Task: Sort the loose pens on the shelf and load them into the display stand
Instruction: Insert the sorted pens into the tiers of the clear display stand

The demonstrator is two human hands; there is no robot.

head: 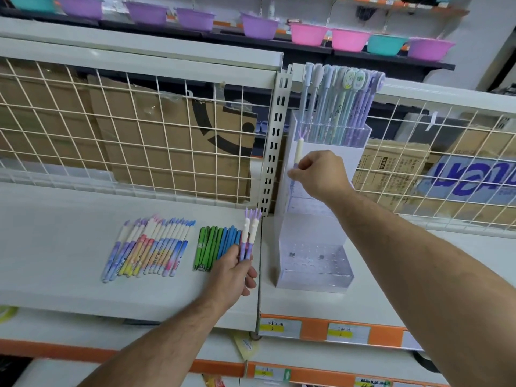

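A clear tiered display stand (315,275) stands on the white shelf, right of the centre post. Its top tier holds several pastel pens (339,107) standing upright. My right hand (318,174) is shut on one purple pen with a cream grip (300,148), held upright against the stand's left side at the middle tier. My left hand (231,272) grips two matching purple pens (249,236) above the shelf. Loose pens lie in two rows on the shelf: several pastel gradient pens (148,247) and a group of green and blue pens (215,244).
A white wire grid (125,135) backs the shelf (69,247), with cardboard boxes behind it. A slotted metal post (275,141) stands just left of the stand. Coloured plastic bowls (259,26) line the far upper shelves. Orange price strips (335,331) run along the shelf front.
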